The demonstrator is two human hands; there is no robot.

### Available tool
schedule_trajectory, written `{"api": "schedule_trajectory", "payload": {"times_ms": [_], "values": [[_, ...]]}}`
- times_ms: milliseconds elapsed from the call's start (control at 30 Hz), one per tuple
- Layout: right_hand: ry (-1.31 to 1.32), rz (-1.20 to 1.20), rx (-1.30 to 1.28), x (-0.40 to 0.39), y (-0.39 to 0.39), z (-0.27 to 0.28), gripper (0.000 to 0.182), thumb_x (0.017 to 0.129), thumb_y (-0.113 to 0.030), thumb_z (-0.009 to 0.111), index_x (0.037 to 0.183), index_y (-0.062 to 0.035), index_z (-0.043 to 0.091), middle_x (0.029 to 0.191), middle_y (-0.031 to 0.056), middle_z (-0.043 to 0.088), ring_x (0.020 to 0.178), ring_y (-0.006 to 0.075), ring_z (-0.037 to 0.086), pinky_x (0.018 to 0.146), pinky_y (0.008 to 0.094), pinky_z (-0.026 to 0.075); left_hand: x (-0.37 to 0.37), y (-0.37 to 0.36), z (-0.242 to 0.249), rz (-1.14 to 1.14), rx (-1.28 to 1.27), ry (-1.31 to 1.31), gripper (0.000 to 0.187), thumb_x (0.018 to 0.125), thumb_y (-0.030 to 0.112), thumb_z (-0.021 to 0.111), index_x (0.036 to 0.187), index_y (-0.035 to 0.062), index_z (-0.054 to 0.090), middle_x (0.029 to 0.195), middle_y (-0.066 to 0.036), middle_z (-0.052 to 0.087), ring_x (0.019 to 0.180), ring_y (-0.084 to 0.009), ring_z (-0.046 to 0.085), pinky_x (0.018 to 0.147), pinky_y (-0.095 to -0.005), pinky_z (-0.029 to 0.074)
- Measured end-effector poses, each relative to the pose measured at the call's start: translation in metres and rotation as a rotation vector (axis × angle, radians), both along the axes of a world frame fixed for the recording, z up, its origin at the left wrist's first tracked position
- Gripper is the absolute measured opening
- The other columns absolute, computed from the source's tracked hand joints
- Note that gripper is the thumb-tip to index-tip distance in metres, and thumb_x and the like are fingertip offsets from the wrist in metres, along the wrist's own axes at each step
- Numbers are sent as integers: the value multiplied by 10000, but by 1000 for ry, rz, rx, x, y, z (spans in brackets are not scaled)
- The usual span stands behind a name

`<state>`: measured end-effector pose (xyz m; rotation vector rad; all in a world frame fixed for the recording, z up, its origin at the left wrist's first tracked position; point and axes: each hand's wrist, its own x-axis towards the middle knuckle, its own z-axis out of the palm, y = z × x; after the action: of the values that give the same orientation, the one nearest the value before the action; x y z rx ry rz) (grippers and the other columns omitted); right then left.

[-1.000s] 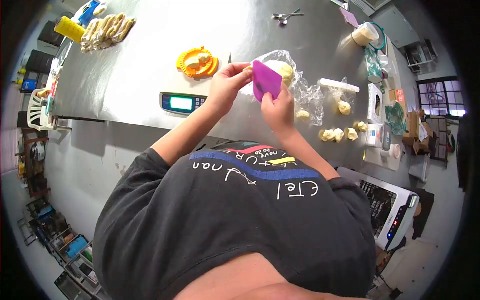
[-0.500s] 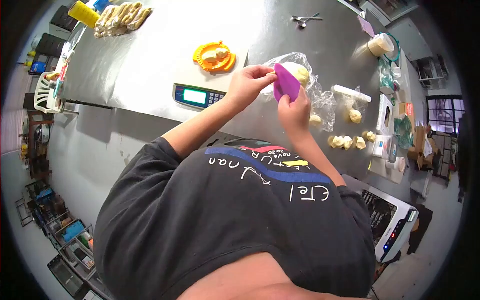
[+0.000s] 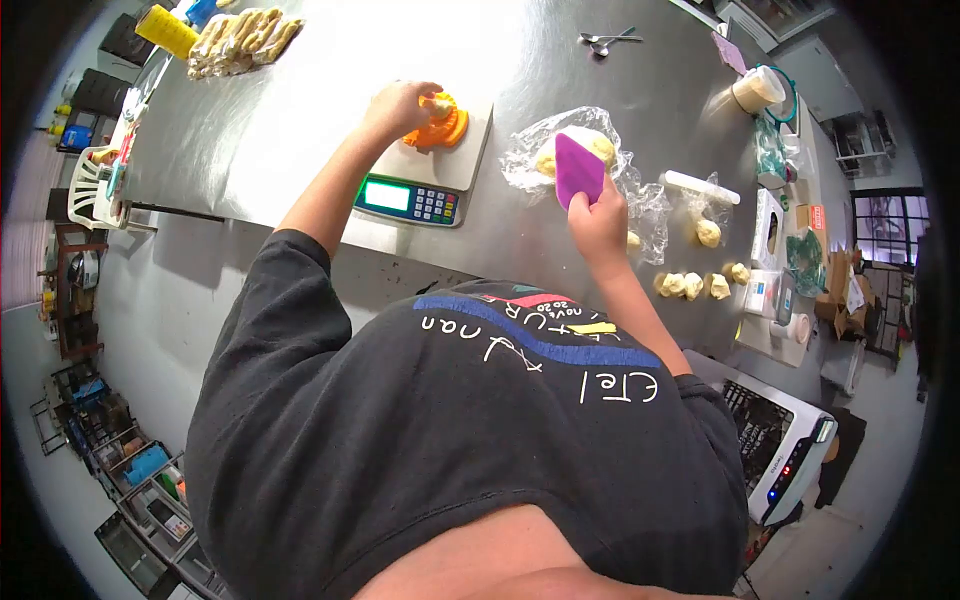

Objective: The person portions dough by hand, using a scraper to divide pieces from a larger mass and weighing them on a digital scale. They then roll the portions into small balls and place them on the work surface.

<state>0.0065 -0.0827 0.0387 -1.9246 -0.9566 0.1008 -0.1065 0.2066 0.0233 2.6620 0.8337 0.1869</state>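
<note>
My left hand [image 3: 403, 108] reaches over the orange dumpling mould [image 3: 447, 125], which lies on the scale's plate [image 3: 470, 165]. Its fingers are closed at a piece of dough [image 3: 437, 104] there, and the hand covers part of the mould. My right hand [image 3: 603, 222] grips a purple dough scraper [image 3: 577, 172], its blade raised in front of a big lump of dough [image 3: 590, 143] on clear plastic wrap [image 3: 520, 165]. The scale's lit display [image 3: 388, 194] faces me; I cannot read its digits.
Several small dough pieces [image 3: 690, 286] lie at the right near edge of the steel table [image 3: 330, 110]. Near them are a white rolling pin [image 3: 702, 187] and a bagged dough ball [image 3: 708, 233]. Spoons [image 3: 605, 40] lie at the back, a tub [image 3: 758, 90] far right, bagged goods [image 3: 243, 42] far left.
My left hand has moved left from the scraper to the orange mould on the scale. The right hand has stayed nearly in place, with the scraper turned a little.
</note>
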Motion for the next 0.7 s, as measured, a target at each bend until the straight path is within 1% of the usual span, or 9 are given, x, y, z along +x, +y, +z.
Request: {"api": "schedule_trajectory", "payload": {"times_ms": [167, 233, 267, 367, 400, 467, 533, 600, 700], "values": [[-24, -8, 6, 3, -3, -5, 275, 721, -2, 480, 976, 35, 577, 905, 228, 599, 830, 388, 576, 762, 421, 468, -6, -1, -2, 52, 1, -35, 362, 777, 166, 568, 1135, 148, 615, 1037, -127, 644, 968, -266, 605, 860, -358, 479], [-2, 12, -30, 3, -5, -4, 290, 721, -5, 480, 991, 33, 577, 912, 228, 600, 834, 384, 578, 765, 419, 468, -9, 3, -3, 160, -59, -281, 334, 785, 177, 540, 1102, 127, 632, 1019, -141, 645, 962, -263, 608, 855, -366, 479], [19, 33, -65, 3, -6, -3, 305, 720, -7, 481, 1007, 30, 577, 919, 228, 600, 838, 380, 581, 769, 418, 468, -10, 3, -5, 161, -60, -279, 334, 785, 177, 540, 1102, 127, 632, 1019, -141, 645, 962, -263, 608, 855, -366, 479], [184, 185, -132, -4, -7, 5, 341, 711, -4, 477, 1037, 22, 576, 947, 233, 599, 882, 380, 581, 793, 410, 470, -16, -50, 24, 224, -579, -314, 302, 866, 164, 501, 1136, 75, 603, 1058, -107, 626, 1029, -191, 567, 871, -312, 456], [186, 196, -132, -5, -6, 3, 341, 711, -4, 477, 1037, 22, 576, 947, 233, 599, 882, 380, 581, 793, 410, 470, -20, -53, -7, -122, -319, -387, 289, 877, 138, 474, 1116, 52, 610, 1049, -94, 630, 1015, -164, 563, 890, -290, 435], [62, 397, -48, -6, -5, -6, 369, 706, -6, 472, 1061, 11, 573, 973, 232, 598, 929, 382, 575, 816, 402, 470, -31, -96, 5, -202, -1138, -225, 382, 881, 82, 442, 1259, 66, 497, 1199, -48, 556, 1077, -145, 526, 924, -274, 402], [18, 419, -31, -9, -3, -9, 370, 705, -6, 470, 1061, 7, 572, 980, 228, 599, 943, 382, 571, 821, 400, 470, -36, -127, -13, -269, -1517, -374, 480, 892, 57, 462, 1361, 94, 364, 1248, -38, 509, 1110, -127, 503, 964, -272, 384], [-27, 436, -18, -10, -4, -12, 371, 705, -7, 468, 1060, 3, 572, 987, 225, 599, 956, 383, 567, 826, 398, 469, -39, -145, -18, -173, -1628, -470, 443, 910, 120, 496, 1340, 86, 396, 1233, -34, 519, 1108, -121, 503, 975, -282, 382], [89, 463, -90, -10, -4, -14, 358, 710, -14, 467, 1053, 0, 572, 982, 217, 600, 935, 378, 573, 818, 402, 471, -38, -152, -27, -74, -1635, -481, 385, 913, 182, 525, 1277, 70, 473, 1174, -25, 560, 1076, -114, 523, 947, -279, 402]]}}
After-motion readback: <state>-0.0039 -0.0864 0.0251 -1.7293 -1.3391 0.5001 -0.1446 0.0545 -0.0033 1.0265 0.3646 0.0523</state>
